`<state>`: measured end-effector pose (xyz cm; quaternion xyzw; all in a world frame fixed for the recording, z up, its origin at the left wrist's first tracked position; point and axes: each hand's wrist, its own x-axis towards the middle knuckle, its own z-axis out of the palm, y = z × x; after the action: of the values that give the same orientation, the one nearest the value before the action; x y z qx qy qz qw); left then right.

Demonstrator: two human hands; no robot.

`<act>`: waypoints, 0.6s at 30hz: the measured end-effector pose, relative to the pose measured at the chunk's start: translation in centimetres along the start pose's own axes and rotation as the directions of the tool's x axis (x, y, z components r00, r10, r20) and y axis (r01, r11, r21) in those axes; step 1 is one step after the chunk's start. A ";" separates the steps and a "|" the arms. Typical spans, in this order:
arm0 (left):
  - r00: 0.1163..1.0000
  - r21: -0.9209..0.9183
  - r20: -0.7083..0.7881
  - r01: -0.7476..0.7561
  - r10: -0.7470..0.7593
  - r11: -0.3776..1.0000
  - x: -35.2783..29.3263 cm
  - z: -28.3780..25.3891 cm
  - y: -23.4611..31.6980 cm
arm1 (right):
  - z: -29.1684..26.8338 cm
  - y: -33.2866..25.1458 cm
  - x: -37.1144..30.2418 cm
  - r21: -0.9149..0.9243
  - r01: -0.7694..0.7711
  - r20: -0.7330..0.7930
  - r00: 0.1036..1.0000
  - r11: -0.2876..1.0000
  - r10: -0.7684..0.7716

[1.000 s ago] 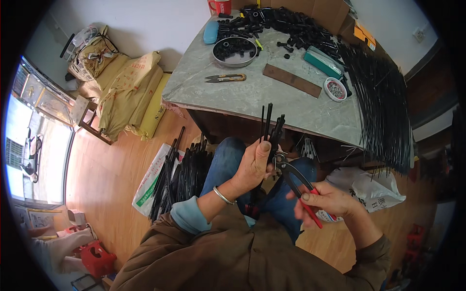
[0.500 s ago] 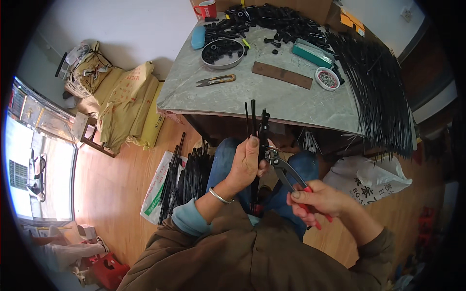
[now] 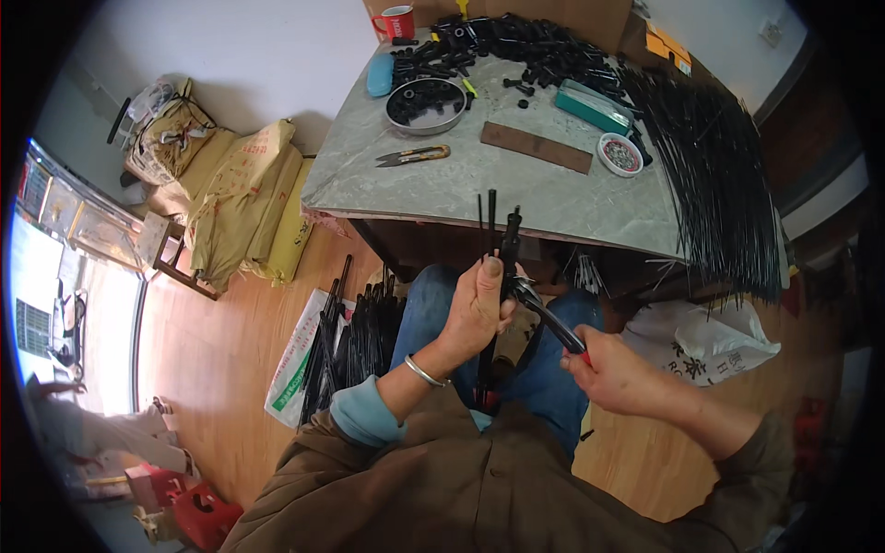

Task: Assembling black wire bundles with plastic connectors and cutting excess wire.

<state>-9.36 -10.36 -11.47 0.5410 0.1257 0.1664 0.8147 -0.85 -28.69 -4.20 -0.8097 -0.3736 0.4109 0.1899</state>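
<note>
Left hand [image 3: 472,311] closed round rods [image 3: 491,217]; right hand [image 3: 619,370], pliers [image 3: 551,321].

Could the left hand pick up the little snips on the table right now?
Probably not: the left hand is wrapped around black rods, so it would likely need freeing first, though the snips lie uncovered on the table.

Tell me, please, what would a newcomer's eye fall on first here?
Probably the red-handled pliers, held in the person's right grip beside the black rod-like pieces in the left grip. Next might come a heap of black parts at the far side of the grey table, and a large sheaf of thin black rods spilling past its near right corner.
</note>
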 end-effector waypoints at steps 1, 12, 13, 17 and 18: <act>1.000 0.016 -0.003 0.003 -0.003 1.000 0.1 0.1 0.1 | 0.7 -0.1 0.2 0.005 0.152 -0.139 0.979 0.988 -0.150; 0.999 0.023 0.040 0.023 -0.024 0.999 0.4 0.8 0.0 | -4.7 -1.6 -0.9 -0.038 -0.140 0.192 0.971 0.989 0.145; 0.996 -0.023 0.063 0.063 -0.062 0.998 0.5 0.6 0.2 | -4.7 -1.7 -0.9 -0.028 -0.154 0.205 0.966 0.988 0.156; 0.988 -0.102 0.112 0.117 -0.106 0.988 0.8 0.0 0.1 | -3.6 -1.0 -0.5 0.054 -0.104 0.186 0.978 0.993 0.092; 0.988 -0.101 0.110 0.116 -0.105 0.988 0.9 0.0 0.0 | -3.3 -0.5 -0.3 0.053 -0.102 0.188 0.978 0.993 0.090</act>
<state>-8.57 -9.98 -11.45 0.4966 0.1037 0.0991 0.8561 1.45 -28.56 -1.81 -0.7788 -0.3371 0.5044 0.1594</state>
